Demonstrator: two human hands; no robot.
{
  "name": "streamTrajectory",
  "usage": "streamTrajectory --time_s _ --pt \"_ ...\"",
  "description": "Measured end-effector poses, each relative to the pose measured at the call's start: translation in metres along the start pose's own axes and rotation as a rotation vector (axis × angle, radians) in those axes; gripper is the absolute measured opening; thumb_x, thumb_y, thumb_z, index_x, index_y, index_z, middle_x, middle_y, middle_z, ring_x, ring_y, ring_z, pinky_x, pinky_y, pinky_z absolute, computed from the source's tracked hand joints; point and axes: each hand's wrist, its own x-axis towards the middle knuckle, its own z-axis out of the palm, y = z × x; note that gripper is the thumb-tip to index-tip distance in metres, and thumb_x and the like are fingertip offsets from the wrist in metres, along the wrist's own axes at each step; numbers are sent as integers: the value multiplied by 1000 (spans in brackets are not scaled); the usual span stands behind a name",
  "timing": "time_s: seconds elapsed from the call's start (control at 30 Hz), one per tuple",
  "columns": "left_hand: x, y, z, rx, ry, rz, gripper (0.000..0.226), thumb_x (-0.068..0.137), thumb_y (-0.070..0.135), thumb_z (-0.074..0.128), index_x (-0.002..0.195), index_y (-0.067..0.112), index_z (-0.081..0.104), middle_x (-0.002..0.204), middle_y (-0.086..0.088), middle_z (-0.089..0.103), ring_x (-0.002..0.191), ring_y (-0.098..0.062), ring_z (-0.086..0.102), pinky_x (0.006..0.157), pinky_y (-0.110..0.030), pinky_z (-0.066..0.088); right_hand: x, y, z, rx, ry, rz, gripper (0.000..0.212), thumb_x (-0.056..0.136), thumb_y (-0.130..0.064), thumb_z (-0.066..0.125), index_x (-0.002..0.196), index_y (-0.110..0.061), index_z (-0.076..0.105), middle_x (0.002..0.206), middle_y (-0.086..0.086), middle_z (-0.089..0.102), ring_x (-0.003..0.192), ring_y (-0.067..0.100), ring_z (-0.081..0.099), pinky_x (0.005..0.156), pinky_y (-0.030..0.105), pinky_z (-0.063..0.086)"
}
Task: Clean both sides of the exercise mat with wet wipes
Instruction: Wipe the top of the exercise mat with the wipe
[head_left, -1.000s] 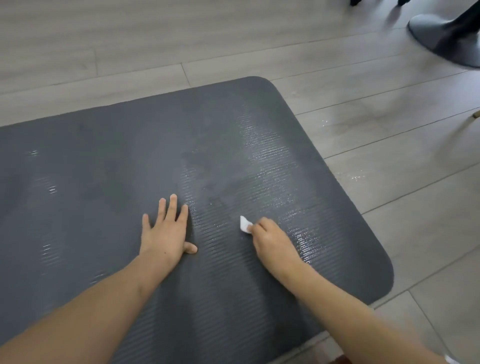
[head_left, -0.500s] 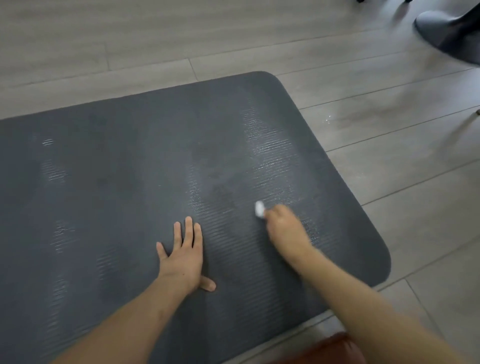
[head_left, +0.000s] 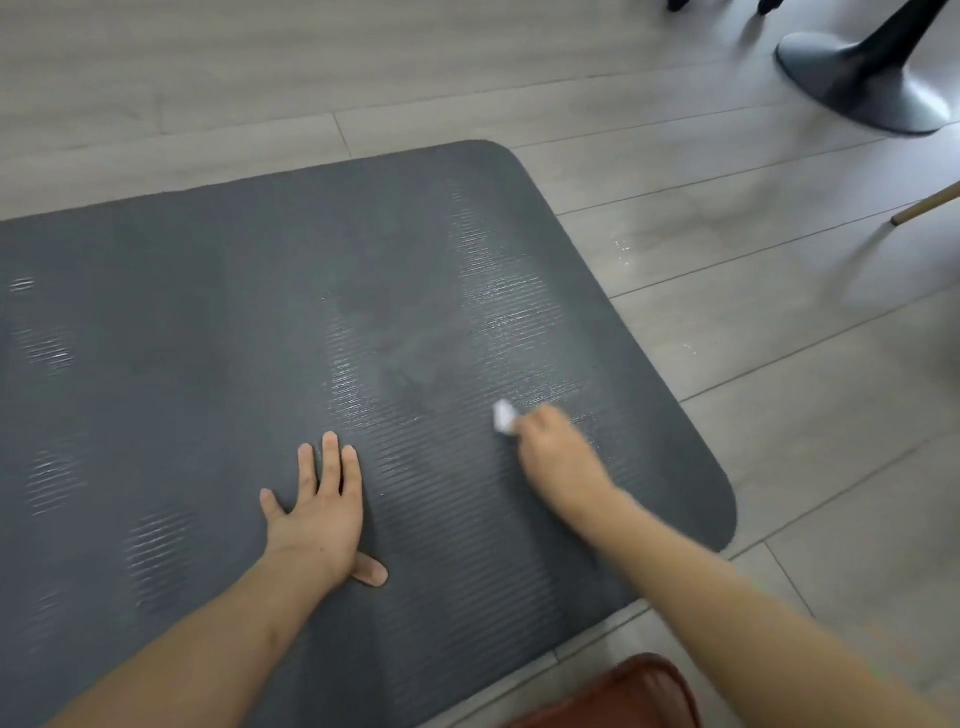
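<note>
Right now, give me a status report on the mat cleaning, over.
Left hand flat, pressing the mat. Right hand gripping the wet wipe, on the mat's ribbed top near its right end. Wet streaks visible. Nothing in the way.

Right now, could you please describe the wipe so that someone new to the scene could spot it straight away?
Find the dark grey mat on the pale wood floor and go to its rounded right end. There the right hand grips a small wipe against the mat, while the left hand lies flat beside it. The wipe is the only white thing on the mat.
</note>
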Motion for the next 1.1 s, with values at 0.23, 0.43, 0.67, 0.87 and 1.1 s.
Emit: streamTrajectory --time_s 0.23,0.43,0.67,0.87,1.1 --pt "0 1 -1 -9 -9 -6 155 72 55 88 152 10 -37 143 -3 -60 146 -33 -42 120 -74 4 13 56 -38 -67 243 659 16 94 -5 45 91 -2 61 93 16 56 88 39 57 73 38 37" --pt "0 1 -1 1 -6 -8 155 71 56 88 153 10 -36 151 -5 -56 147 -33 -41 121 -73 6 -31 -77 12 117 -37 -75 8 91 -7 56 98 -10 58 88 8 53 81 26 49 67 39 48" --pt "0 2 -2 28 -5 -9 156 71 59 87 153 9 -36 152 -8 -55 148 -35 -40 120 -73 9 20 119 -56 -48 137 643 19 92 -5 42 103 -2 58 95 11 50 94 41 55 73 40 40" --pt "1 3 -2 32 -14 -17 157 69 59 88 154 9 -34 153 -8 -54 148 -36 -39 120 -74 10 -10 -17 -18 92 101 452 13 94 -12 48 92 -15 61 91 8 60 88 29 58 72 34 44" --pt "2 0 0 26 -5 -11 158 69 60 88 154 10 -35 153 -7 -54 148 -35 -40 120 -74 8 -12 3 -17 12 -26 57 10 97 -12 49 94 -9 59 91 9 49 85 29 50 81 45 50"
